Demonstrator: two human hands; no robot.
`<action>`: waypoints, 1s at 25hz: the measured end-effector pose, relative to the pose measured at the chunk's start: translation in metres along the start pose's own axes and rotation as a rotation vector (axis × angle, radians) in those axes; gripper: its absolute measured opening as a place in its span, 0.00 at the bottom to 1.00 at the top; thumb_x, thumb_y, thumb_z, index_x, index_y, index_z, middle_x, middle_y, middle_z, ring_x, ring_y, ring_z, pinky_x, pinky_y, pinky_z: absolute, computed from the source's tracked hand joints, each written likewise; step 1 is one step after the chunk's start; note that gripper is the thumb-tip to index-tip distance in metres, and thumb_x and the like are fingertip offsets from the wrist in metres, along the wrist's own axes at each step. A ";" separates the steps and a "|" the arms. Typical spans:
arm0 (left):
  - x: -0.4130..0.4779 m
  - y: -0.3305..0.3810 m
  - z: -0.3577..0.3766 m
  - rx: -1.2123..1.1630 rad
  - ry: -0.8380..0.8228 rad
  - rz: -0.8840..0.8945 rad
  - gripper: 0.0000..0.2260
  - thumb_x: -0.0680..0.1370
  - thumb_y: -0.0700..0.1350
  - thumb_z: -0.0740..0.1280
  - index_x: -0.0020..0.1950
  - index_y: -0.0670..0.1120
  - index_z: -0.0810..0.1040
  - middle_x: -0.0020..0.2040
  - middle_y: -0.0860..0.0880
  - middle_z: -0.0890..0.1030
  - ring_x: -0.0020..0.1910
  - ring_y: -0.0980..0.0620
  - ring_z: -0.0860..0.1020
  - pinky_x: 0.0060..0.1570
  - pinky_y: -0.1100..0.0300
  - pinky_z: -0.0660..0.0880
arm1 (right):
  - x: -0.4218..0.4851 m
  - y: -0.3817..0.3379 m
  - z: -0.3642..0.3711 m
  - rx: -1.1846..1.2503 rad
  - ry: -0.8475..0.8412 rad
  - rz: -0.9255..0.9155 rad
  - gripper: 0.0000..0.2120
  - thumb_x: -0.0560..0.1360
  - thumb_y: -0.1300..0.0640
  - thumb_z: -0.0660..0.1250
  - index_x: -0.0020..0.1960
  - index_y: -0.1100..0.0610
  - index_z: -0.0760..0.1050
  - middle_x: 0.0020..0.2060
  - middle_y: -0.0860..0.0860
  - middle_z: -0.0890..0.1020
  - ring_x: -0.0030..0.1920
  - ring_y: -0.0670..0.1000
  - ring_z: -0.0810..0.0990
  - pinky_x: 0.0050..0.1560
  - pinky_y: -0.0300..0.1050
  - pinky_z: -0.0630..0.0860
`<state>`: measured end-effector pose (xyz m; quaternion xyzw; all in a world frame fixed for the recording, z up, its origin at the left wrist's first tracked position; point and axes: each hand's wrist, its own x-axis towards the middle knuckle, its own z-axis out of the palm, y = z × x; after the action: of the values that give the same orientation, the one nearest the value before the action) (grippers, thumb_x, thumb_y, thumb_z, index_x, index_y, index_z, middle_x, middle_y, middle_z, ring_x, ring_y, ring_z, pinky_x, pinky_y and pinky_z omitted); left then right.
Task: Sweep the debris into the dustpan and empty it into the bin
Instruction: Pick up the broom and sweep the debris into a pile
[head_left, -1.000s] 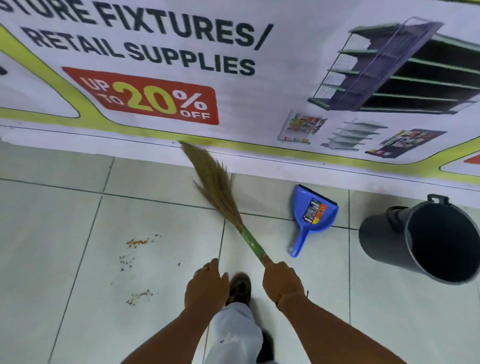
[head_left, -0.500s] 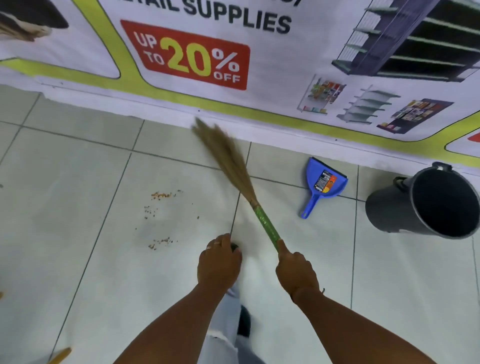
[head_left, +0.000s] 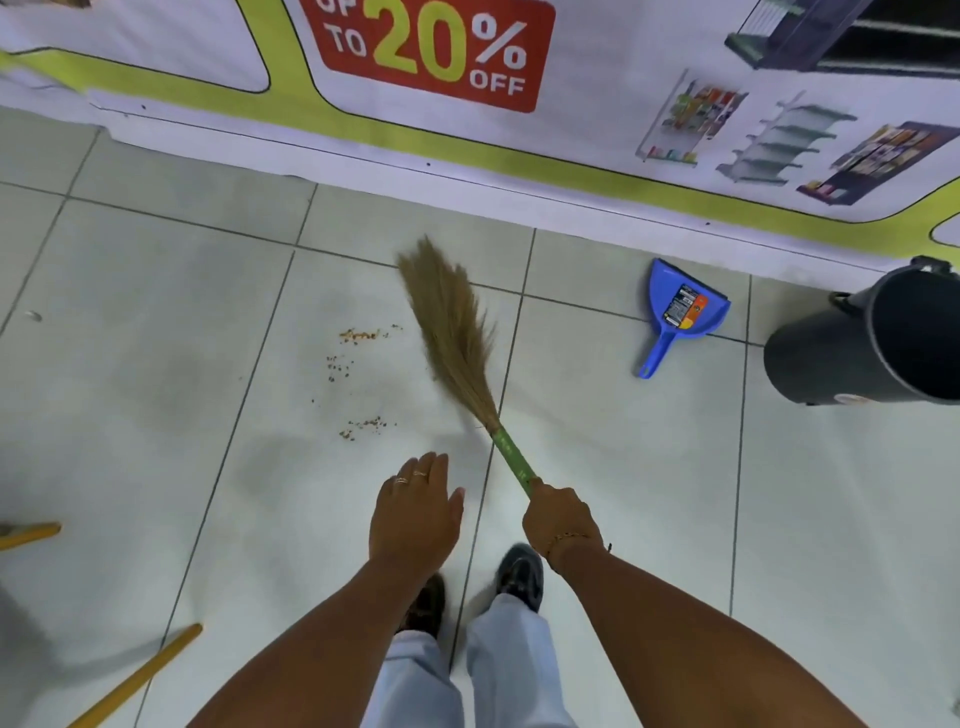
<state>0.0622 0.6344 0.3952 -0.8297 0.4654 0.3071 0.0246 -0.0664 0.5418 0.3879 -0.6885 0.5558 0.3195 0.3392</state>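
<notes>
Right hand (head_left: 562, 514) is closed around the green handle of the broom (head_left: 457, 338), whose long axis runs from that hand up and to the left, bristles pointing toward the wall. Left hand (head_left: 415, 512) hangs open and flat beside it, holding nothing. Debris (head_left: 358, 379) lies in small scattered patches on the floor (head_left: 156, 395) just left of the bristles, ahead of the left hand. Blue dustpan (head_left: 683, 312) lies well to the right, near the wall, handle toward the person, with the dark bin (head_left: 852, 353) just beyond it. So the crumbs are on one side of the broom and the dustpan on the other; the stroke likely has to start left of the crumbs and drive them rightward.
</notes>
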 end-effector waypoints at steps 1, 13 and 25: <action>-0.005 -0.009 0.000 0.005 -0.002 -0.004 0.22 0.80 0.51 0.57 0.71 0.41 0.65 0.70 0.42 0.71 0.69 0.44 0.69 0.68 0.50 0.68 | -0.007 -0.006 0.008 0.016 0.005 -0.004 0.20 0.80 0.59 0.51 0.71 0.55 0.64 0.58 0.60 0.77 0.58 0.62 0.77 0.57 0.51 0.76; -0.058 -0.055 -0.007 -0.100 -0.020 0.006 0.23 0.81 0.51 0.55 0.73 0.42 0.61 0.71 0.42 0.70 0.68 0.44 0.70 0.66 0.53 0.68 | -0.065 -0.010 0.060 0.084 0.049 0.148 0.22 0.81 0.58 0.50 0.75 0.53 0.57 0.58 0.59 0.76 0.58 0.60 0.76 0.56 0.51 0.75; -0.104 -0.101 0.012 -0.092 -0.105 -0.066 0.22 0.81 0.52 0.54 0.73 0.45 0.61 0.70 0.45 0.71 0.67 0.45 0.70 0.64 0.53 0.69 | -0.071 -0.069 0.091 0.085 -0.051 0.037 0.17 0.79 0.59 0.55 0.66 0.60 0.69 0.60 0.59 0.77 0.59 0.59 0.77 0.56 0.48 0.75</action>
<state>0.0968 0.7743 0.4164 -0.8275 0.4213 0.3705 0.0211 -0.0166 0.6667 0.4021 -0.6546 0.5728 0.3191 0.3763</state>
